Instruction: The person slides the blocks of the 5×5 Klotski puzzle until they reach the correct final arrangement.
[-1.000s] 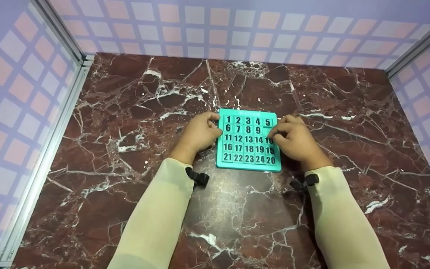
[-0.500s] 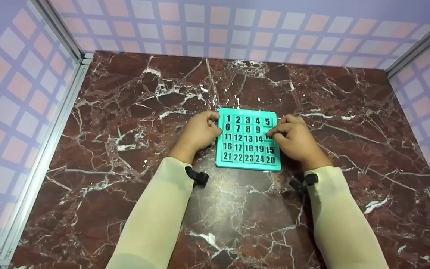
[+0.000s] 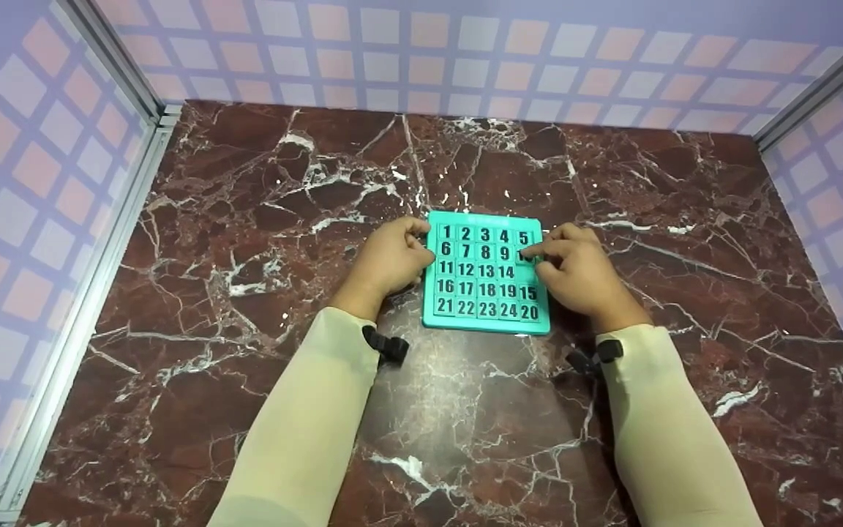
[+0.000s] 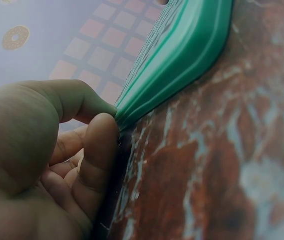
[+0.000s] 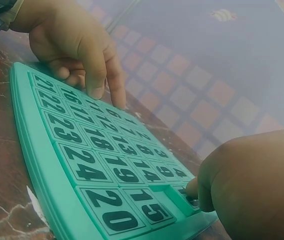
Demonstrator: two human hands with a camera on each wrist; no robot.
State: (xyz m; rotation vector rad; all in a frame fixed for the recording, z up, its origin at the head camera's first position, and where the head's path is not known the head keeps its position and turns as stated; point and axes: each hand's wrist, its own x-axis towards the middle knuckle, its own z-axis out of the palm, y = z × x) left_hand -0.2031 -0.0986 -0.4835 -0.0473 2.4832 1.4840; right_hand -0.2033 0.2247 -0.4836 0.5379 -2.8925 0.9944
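A turquoise number slide puzzle (image 3: 486, 326) lies on the marble-patterned table. My left hand (image 3: 392, 256) holds its left edge, and in the left wrist view the thumb (image 4: 94, 102) and a finger meet at the rim (image 4: 182, 75). From the right side, my right hand (image 3: 579, 267) reaches over the puzzle, one fingertip (image 5: 192, 189) pressing on the 10 tile (image 3: 525, 257), which it partly covers. That tile sits under the 5, beside the 9. Below it, between the 10 and the 15 tile (image 5: 149, 207), a gap shows in the right column.
Dark red, white-veined table surface (image 3: 246, 410) surrounds the puzzle. Checkered lilac panels (image 3: 392, 58) stand at the back and both sides, with metal rails (image 3: 110, 55) at the corners. Black straps (image 3: 388, 345) are on both wrists.
The 10 tile has slid away from me, up the right column, under my right fingertip. The gap has passed from above it to below it. My left hand has stayed in place.
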